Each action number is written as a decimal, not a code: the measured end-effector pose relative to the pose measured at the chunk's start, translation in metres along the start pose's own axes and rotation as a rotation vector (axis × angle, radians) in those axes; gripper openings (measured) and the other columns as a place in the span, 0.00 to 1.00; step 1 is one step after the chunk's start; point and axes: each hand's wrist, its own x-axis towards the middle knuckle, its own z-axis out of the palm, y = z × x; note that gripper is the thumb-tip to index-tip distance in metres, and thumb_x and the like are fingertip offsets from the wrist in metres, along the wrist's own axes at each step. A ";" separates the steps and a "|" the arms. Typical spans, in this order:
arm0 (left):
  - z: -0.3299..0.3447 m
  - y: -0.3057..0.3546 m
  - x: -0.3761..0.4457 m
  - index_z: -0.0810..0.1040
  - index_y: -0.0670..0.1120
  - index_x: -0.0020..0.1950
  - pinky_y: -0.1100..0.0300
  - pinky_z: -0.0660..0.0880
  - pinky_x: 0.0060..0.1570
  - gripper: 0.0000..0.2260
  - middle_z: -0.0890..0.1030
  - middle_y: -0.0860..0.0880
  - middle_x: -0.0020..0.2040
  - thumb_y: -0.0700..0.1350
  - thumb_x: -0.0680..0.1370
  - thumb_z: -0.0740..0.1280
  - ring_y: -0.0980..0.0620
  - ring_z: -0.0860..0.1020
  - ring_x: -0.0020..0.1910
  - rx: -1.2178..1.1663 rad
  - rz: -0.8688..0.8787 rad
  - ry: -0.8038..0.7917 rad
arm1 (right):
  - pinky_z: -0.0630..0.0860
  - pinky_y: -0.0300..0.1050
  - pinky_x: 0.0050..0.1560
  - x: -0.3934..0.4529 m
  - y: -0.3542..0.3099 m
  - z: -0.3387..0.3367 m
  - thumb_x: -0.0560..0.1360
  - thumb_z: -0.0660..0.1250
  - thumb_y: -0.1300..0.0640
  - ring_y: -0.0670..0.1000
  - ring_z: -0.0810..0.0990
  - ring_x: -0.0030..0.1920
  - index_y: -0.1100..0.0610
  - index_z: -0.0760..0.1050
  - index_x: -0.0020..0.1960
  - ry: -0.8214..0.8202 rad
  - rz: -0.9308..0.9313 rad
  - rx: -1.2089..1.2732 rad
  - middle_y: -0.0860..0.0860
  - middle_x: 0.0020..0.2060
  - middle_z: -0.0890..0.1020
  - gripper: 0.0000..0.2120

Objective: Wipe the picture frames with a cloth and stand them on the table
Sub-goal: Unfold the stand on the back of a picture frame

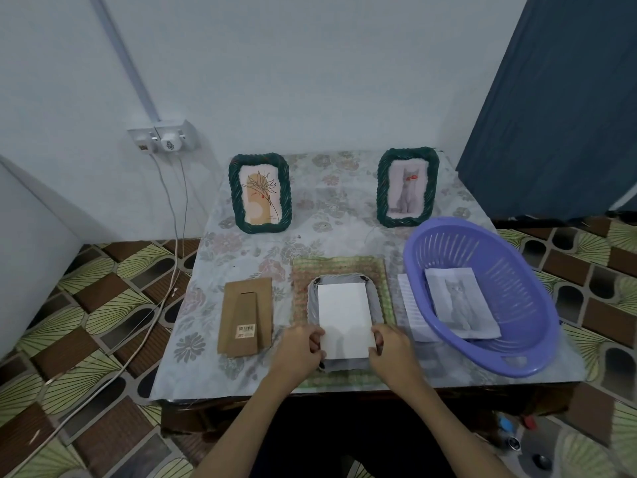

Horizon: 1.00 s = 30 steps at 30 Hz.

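A picture frame [344,283] lies face down on a green woven cloth [339,265] near the table's front edge. Over its open back sits a white rectangular sheet [344,315]. My left hand [303,346] pinches the sheet's near left corner, and my right hand [389,350] pinches its near right corner. The frame's brown cardboard backing with a stand flap [245,317] lies flat to the left. Two green woven frames stand upright at the back: one with a plant drawing [260,193], one with a cat picture [407,186].
A purple plastic basket [517,322] sits at the front right with a cat print [460,305] inside and a white paper [410,312] partly under it. Cables [175,243] hang from a wall socket [165,136] on the left. The table [310,236] wears a floral cover.
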 end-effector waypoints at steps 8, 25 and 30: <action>0.000 0.000 -0.002 0.76 0.41 0.62 0.72 0.69 0.45 0.17 0.80 0.45 0.52 0.37 0.73 0.71 0.55 0.75 0.45 0.009 0.018 0.008 | 0.71 0.42 0.50 -0.002 -0.001 -0.001 0.73 0.64 0.62 0.50 0.71 0.48 0.60 0.74 0.56 -0.002 0.014 0.031 0.53 0.47 0.75 0.12; -0.097 -0.085 -0.020 0.80 0.43 0.54 0.57 0.74 0.46 0.08 0.81 0.42 0.50 0.43 0.78 0.65 0.43 0.79 0.50 -0.127 -0.387 0.366 | 0.67 0.50 0.59 0.023 -0.132 0.069 0.76 0.57 0.57 0.59 0.66 0.63 0.62 0.71 0.55 -0.357 -0.258 -0.137 0.58 0.60 0.69 0.12; -0.093 -0.085 -0.015 0.81 0.42 0.55 0.61 0.69 0.44 0.09 0.82 0.44 0.50 0.41 0.77 0.64 0.50 0.76 0.47 -0.203 -0.432 0.339 | 0.66 0.48 0.57 0.019 -0.145 0.093 0.76 0.56 0.60 0.59 0.66 0.61 0.62 0.69 0.51 -0.255 -0.164 -0.122 0.58 0.59 0.67 0.07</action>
